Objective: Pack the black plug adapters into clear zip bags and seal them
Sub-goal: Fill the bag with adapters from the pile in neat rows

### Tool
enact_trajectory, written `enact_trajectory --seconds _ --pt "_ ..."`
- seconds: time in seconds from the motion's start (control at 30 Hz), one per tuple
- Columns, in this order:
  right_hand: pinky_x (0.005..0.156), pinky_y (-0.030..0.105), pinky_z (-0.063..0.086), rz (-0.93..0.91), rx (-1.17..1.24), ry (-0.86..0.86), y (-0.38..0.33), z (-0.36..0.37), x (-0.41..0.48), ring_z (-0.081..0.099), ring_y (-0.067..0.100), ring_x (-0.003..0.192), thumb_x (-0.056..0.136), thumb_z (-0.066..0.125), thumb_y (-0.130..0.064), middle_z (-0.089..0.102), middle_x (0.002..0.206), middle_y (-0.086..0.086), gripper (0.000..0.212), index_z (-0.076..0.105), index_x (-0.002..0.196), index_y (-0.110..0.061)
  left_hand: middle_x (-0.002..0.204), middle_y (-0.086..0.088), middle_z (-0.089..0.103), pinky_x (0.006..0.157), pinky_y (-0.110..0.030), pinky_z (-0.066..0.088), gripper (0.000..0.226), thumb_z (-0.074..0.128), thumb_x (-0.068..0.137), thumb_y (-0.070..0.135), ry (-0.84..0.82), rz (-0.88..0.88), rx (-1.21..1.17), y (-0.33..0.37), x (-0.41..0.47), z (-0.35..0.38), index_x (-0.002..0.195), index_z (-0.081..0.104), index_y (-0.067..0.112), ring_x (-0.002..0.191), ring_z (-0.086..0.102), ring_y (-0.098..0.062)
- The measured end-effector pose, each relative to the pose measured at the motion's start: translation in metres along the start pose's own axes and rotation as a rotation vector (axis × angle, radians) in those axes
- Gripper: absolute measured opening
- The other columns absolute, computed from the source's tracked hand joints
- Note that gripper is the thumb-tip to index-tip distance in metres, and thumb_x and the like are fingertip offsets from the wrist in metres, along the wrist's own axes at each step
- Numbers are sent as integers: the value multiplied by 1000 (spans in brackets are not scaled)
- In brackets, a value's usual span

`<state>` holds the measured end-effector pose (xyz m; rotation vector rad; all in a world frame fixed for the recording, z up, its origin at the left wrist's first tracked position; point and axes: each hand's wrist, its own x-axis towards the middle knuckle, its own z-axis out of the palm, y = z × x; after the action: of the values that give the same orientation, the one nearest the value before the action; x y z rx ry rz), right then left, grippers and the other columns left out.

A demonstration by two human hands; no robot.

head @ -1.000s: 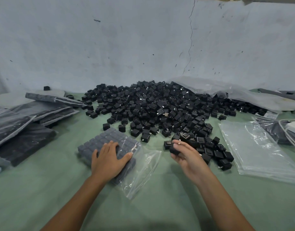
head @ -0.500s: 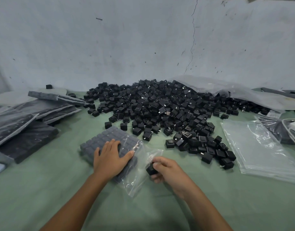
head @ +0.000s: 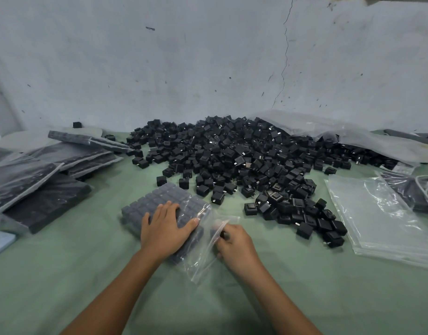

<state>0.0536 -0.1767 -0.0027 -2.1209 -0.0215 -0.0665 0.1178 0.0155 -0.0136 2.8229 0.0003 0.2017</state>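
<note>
As left hand [head: 165,228] spreads flat on one bag [head: 200,258], right hand [head: 237,247] pinches one adapter [head: 222,234].

- A clear, partly filled zip bag [head: 159,201] is laid flat at near centre under the left hand [head: 164,228], with black adapters packed inside in rows and its mouth open rightward.
- A single adapter [head: 222,235], mostly hidden, is pinched there by the right hand [head: 237,247].
- A loose adapter pile [head: 244,160] is heaped at far centre.
- At right, empty zip bags [head: 377,213] are stacked flat.
- At left, filled bags [head: 38,170] are stacked overlapping.
</note>
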Motion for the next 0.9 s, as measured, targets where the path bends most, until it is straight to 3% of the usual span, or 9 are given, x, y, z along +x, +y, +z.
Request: enact_trajectory --seconds 0.1,0.27,0.43,0.6,0.9 --pt "86 28 49 -51 -179 25 0 0 -4 58 14 95 86 63 -21 47 114 -6 17 63 102 -22 166 6 21 124 -50 5 89 28 81 88 1 -4 -7 0 1 0 150 32 32 153 12 -15" --pt "91 37 45 -150 -362 77 -3 2 -1 57 25 107 98 51 -19 52 123 1 20 56 116 -15 166 5 20 124 -50 4 90 26 81 89 1 -3 -8 0 0 0 150 32 32 154 12 -15" --pt "73 40 46 -94 -346 127 -12 11 2 61 33 90 104 40 -39 65 103 4 19 43 98 -21 166 5 21 123 -51 5 90 24 80 90 11 -1 2 0 0 1 150 32 32 154 13 -15" --pt "79 44 50 -87 -317 261 -6 25 4 59 27 84 102 48 -28 46 120 -2 13 55 106 -17 166 5 20 123 -51 4 90 23 81 90 3 1 9 0 0 2 150 31 33 154 12 -16" --pt "86 41 51 -84 -370 152 1 30 9 63 30 104 101 42 -38 60 124 0 33 54 131 -30 167 5 18 123 -51 3 91 23 81 89 -12 -4 12 1 0 0 152 30 31 154 11 -16"
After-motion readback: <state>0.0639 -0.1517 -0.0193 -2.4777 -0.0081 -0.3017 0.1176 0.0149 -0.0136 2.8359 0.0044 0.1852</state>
